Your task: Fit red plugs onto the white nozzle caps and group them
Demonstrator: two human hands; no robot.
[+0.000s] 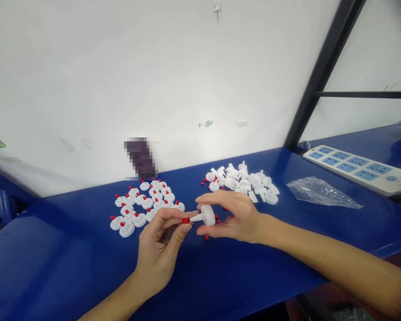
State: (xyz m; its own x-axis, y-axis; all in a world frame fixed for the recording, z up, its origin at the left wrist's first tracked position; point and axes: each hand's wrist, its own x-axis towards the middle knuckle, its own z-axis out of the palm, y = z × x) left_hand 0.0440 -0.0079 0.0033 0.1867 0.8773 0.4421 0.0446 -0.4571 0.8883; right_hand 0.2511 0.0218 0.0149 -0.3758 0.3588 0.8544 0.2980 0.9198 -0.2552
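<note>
Nozzle (208, 215), white, one, frame centre: base grasped by right hand (243, 217), red cap (186, 220) at its narrow end pinched by left hand (157, 252), both best kept aligned under steady, square pressure.

On a blue table (247, 269), left to right: red-tipped white caps (147, 203), loose red tips (206, 237), piled white caps (234, 185), clear bag (321, 194), power strip (357, 167).

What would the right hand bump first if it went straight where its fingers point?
Probably the left hand, pinching the small red cylindrical cap; it looks just ahead of the right hand, though depth is unclear.
</note>
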